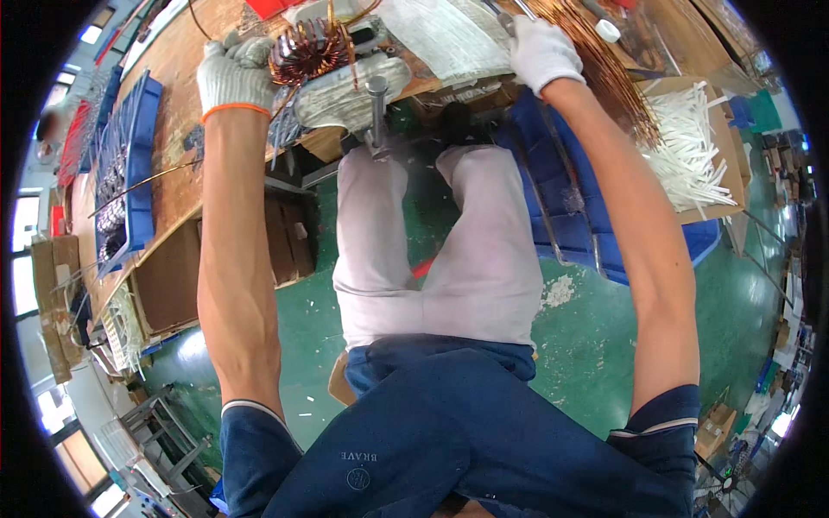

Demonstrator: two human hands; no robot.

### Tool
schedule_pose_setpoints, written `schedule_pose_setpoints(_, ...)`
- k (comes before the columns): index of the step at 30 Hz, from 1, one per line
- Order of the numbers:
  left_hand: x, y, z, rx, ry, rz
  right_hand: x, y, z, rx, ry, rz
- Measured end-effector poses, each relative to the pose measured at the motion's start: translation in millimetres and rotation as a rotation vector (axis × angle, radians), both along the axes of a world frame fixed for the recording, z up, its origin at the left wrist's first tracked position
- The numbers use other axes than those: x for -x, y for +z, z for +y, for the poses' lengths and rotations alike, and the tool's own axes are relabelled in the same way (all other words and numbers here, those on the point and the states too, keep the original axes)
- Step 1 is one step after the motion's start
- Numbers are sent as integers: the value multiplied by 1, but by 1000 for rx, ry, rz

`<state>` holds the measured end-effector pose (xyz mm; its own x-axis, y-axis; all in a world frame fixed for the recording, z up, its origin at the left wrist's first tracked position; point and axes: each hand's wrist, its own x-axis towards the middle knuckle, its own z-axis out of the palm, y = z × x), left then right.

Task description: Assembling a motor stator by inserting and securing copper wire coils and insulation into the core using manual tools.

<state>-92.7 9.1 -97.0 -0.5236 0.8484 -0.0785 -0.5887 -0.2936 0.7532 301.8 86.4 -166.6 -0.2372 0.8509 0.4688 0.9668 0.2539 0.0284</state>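
Curled fingers marked both gloved hands at a wooden workbench: the left hand was drawn into a fist, and the right hand was closed around a slim metal tool whose far end lay out of view. One copper-wound ring coil sat on the bench directly beside the left hand, between the two gloves but much nearer the left. One upright metal post and one pale wrapped block stood on the worker's side of the coil, partly in the way of its near approach. One white woven sheet was spread between the coil and the right hand, while one bundle of copper wires, too dense to count, ran past the right wrist. Beyond it, one cardboard box held a heap of white strips, likewise uncountable. At far left stood a blue tray of wire parts, and blue bins rested below the bench at right. One thin brown wire rose from the left glove's knuckles; whether the fist was clamped on it could not be told. Loose wire ends trailed from the coil.
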Motion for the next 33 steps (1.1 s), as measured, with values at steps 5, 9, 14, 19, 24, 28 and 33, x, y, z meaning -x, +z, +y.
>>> schedule_pose_setpoints(5, 4, -1, -7, -3, 6, 44, 8, 30, -107, 619, 425, 1450)
schedule_pose_setpoints(9, 0, 10, 3, -67, -40, -147, 35, 61, -251, 856, 639, 1949)
schedule_pose_setpoints(14, 8, 11, 14, -75, -103, -146, 52, 59, -358, 1068, 538, 1637)
schedule_pose_setpoints(19, 8, 9, 18, -11, -17, -119, 94, 69, -336, 1113, 304, 1644)
schedule_pose_setpoints(24, 14, 2, 12, -42, -77, -131, 122, 79, -317, 1169, 241, 1951)
schedule_pose_setpoints(28, 2, 9, 5, -6, -50, -181, 136, 75, -321, 938, 230, 1606)
schedule_pose_setpoints(33, -5, 15, 4, 2, -28, -178, 139, 79, -317, 887, 218, 1518)
